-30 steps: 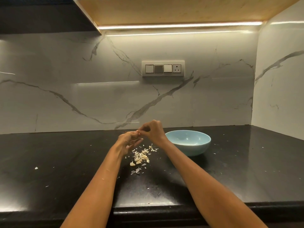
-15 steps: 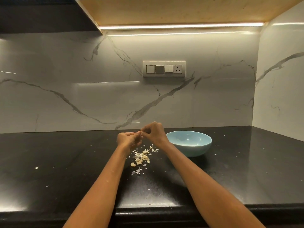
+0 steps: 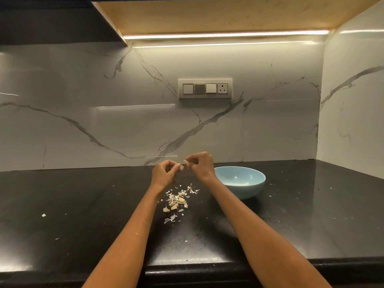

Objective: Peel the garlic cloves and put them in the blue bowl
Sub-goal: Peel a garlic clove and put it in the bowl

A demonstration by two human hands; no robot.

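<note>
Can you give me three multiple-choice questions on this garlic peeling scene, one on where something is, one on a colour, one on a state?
1. Where does the blue bowl stand?
A. Right of the pile of garlic skins and cloves
B. Left of it
C. On a shelf

2. What colour is the countertop?
A. White
B. Black
C. Wooden brown

3. What are the two hands doing?
A. Lying flat on the counter
B. Lifting the bowl
C. Raised above the pile, each pinching a small pale piece

Answers:
1. A, the bowl sits on the counter beside the right forearm, the pile to its left.
2. B, the surface is dark and glossy.
3. C, the left hand and right hand have curled fingers meeting on pale bits between them.
</note>
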